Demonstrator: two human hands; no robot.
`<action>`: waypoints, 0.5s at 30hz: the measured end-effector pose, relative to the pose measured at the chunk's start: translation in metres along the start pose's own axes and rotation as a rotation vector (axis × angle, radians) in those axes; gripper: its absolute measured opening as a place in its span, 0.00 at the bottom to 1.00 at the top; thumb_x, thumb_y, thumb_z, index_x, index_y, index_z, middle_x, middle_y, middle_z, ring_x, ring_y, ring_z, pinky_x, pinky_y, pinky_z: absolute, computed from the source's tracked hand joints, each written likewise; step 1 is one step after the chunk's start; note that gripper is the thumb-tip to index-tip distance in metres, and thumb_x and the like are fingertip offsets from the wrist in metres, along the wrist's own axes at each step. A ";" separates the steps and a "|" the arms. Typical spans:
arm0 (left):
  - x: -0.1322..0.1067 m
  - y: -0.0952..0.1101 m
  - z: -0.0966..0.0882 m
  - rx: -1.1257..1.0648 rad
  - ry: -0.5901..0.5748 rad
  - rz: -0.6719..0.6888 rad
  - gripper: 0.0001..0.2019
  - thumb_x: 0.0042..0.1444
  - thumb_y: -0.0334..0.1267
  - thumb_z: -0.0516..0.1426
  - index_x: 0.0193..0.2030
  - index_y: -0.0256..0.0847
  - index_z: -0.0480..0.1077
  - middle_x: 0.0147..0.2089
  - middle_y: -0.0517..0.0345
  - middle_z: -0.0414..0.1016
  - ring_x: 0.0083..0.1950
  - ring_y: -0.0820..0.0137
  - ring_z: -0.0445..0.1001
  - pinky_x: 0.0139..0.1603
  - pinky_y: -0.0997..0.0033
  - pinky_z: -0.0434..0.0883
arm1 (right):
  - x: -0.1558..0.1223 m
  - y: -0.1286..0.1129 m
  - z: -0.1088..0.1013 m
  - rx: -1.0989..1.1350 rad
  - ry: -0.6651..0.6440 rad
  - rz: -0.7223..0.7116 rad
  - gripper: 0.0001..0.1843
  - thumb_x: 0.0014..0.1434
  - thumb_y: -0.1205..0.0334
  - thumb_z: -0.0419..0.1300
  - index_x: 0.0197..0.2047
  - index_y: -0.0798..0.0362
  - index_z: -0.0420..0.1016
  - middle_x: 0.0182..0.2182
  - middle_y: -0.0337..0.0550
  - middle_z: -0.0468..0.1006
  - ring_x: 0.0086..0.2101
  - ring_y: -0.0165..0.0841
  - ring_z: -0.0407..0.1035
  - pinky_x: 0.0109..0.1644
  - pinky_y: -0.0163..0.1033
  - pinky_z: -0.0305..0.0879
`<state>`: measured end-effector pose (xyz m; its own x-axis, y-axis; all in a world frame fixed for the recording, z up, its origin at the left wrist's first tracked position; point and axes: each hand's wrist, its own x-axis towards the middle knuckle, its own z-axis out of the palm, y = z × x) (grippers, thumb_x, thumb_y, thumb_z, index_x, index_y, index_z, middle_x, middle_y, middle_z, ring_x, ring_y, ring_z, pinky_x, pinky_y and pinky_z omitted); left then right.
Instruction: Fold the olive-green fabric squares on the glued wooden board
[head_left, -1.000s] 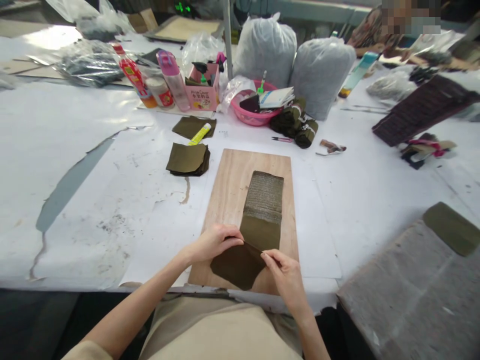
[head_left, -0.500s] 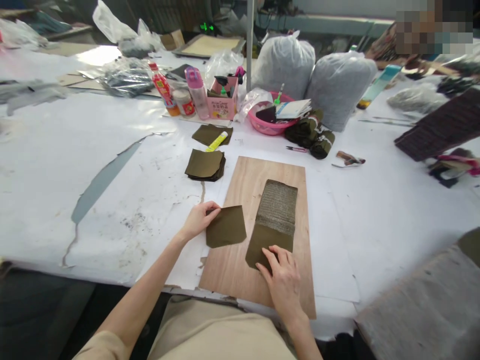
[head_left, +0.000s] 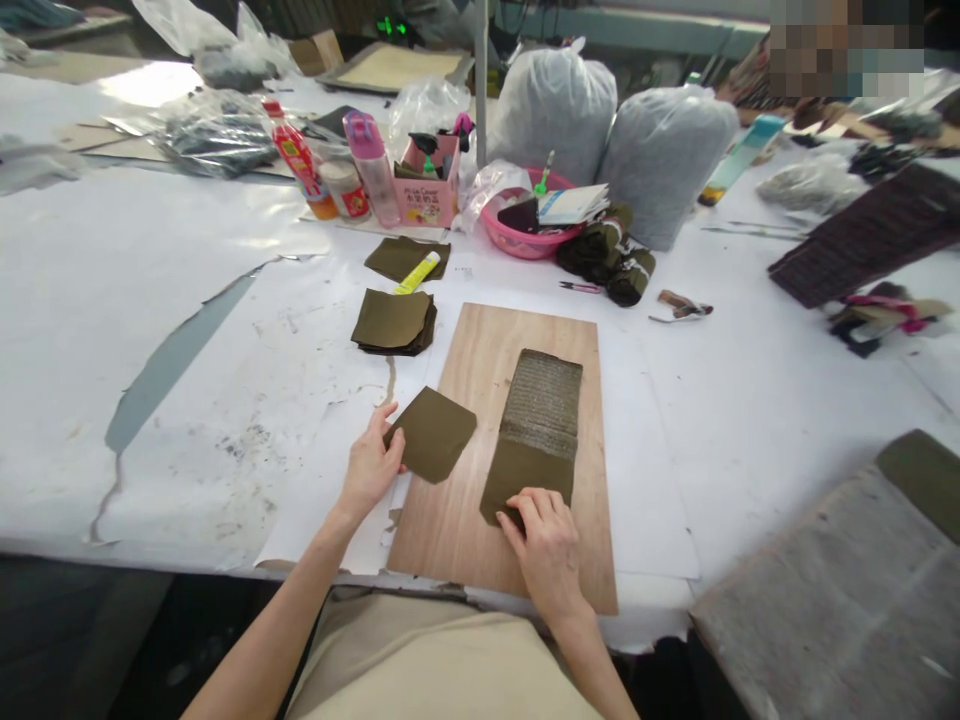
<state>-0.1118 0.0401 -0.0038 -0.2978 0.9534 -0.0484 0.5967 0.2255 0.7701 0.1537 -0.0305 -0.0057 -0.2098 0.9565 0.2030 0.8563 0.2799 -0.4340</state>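
My left hand [head_left: 371, 465] pinches a loose olive fabric piece [head_left: 435, 435] by its left edge, tilted over the left side of a wooden board [head_left: 450, 545]. On the board lies olive fabric with a plain lower part [head_left: 529, 475] and a ribbed, greyish upper part [head_left: 544, 395]. My right hand [head_left: 547, 545] has its bent fingers and thumb closed at the plain part's lower edge. Whether this is one piece or overlapping layers I cannot tell. Beyond the board's left side sits a stack of olive fabric pieces [head_left: 394, 320].
A yellow tube [head_left: 418, 272] lies on more olive fabric [head_left: 382, 258]. Behind are a pink box [head_left: 427, 200], bottles, a pink basin [head_left: 517, 240], rolled dark fabric [head_left: 630, 278] and two stuffed white bags [head_left: 555, 115]. A grey padded surface [head_left: 840, 590] stands at the lower right.
The loose fabric piece in my left hand has turned, and my grip has shifted from its upper left corner to its left edge. My right hand stays at the lower fabric. The view has shifted slightly.
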 end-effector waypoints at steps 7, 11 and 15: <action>-0.009 0.000 -0.001 0.144 -0.093 0.020 0.18 0.62 0.43 0.47 0.53 0.41 0.72 0.19 0.65 0.68 0.19 0.72 0.68 0.25 0.75 0.65 | -0.004 0.002 0.001 0.061 0.025 -0.026 0.06 0.62 0.65 0.59 0.40 0.47 0.77 0.39 0.43 0.75 0.42 0.36 0.66 0.44 0.42 0.63; -0.014 0.002 -0.004 0.467 -0.088 0.131 0.17 0.64 0.44 0.49 0.55 0.48 0.71 0.35 0.58 0.75 0.29 0.70 0.73 0.30 0.74 0.65 | -0.002 0.001 0.000 0.166 0.026 0.012 0.07 0.64 0.65 0.56 0.38 0.48 0.76 0.37 0.42 0.75 0.40 0.35 0.67 0.43 0.40 0.64; -0.020 0.009 -0.012 0.742 0.004 0.241 0.16 0.63 0.45 0.53 0.54 0.47 0.72 0.50 0.49 0.70 0.40 0.63 0.74 0.35 0.69 0.69 | 0.002 0.004 -0.005 0.240 0.000 0.059 0.07 0.64 0.65 0.55 0.38 0.49 0.75 0.37 0.41 0.76 0.39 0.34 0.67 0.44 0.40 0.65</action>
<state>-0.1093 0.0211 0.0122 -0.0984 0.9927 0.0692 0.9873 0.0886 0.1322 0.1590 -0.0283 -0.0025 -0.1627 0.9717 0.1709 0.7306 0.2351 -0.6410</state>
